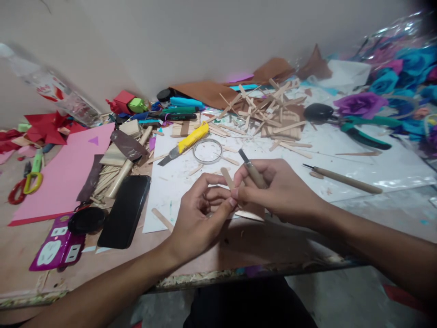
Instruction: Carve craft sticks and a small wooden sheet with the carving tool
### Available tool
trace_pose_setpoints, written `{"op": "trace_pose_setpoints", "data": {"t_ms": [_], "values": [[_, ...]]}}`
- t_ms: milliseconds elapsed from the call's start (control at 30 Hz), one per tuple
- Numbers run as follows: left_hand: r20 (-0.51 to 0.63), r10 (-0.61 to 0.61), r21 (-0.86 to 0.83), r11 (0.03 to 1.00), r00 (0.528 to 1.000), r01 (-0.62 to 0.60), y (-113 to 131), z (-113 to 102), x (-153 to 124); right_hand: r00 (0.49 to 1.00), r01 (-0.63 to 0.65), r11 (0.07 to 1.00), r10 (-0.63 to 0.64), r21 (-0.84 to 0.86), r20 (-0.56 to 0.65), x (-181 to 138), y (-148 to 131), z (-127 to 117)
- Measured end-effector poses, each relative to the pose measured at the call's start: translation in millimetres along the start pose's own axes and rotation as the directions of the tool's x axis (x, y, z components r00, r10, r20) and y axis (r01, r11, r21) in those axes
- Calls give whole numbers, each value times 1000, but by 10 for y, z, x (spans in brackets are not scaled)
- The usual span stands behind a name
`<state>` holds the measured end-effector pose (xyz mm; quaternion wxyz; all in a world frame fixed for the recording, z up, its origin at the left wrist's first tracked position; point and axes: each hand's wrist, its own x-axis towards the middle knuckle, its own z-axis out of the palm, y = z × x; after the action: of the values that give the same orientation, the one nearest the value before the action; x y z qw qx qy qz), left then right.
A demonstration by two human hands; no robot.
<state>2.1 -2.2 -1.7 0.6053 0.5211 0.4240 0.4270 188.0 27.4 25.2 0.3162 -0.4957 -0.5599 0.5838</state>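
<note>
Head view. Left hand [205, 214] half curled, thumb and fingertips pinched around a pale, flat wooden craft stick with a rounded tip [226, 176]. Right hand [278, 189] nearly closed: thumb and forefinger meet at the same stick, while the curled fingers grip a beige-handled chisel with a flat grey metal blade [255, 175]. Stick sits tilted between the hands, above the near edge of a white sheet [191, 191]; its lower end is hidden by fingers. Chisel's butt end lost in the right palm. A pale wooden piece [251, 216] shows below the hands, partly covered, shape uncertain. Clear plastic bottle [58, 89], upper left: label blurred. Turquoise paper flowers [414, 64] run off the right edge.
</note>
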Motion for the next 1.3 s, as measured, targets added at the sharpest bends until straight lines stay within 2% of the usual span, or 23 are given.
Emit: {"op": "trace_pose_setpoints", "data": {"t_ms": [133, 367, 467, 800, 1300], "values": [[6, -79, -96, 992, 997, 79, 15, 32, -2, 1000, 13, 999, -13, -33, 3, -13, -14, 4], [24, -88, -172, 981, 996, 91, -14, -18, 26, 995, 100, 991, -98, -84, 32, -41, 63, 21], [17, -79, -162, 984, 997, 81, -28, -32, 27, 991, 126, 987, -122, -95, 55, -47, 98, 25], [14, -82, -215, 973, 997, 83, -38, -17, 22, 976, 217, 961, -218, -174, 13, -45, 132, 36], [42, -118, -214, 969, 992, 125, -19, -1, 18, 965, 256, 945, -262, -205, -6, -79, 129, 83]]}}
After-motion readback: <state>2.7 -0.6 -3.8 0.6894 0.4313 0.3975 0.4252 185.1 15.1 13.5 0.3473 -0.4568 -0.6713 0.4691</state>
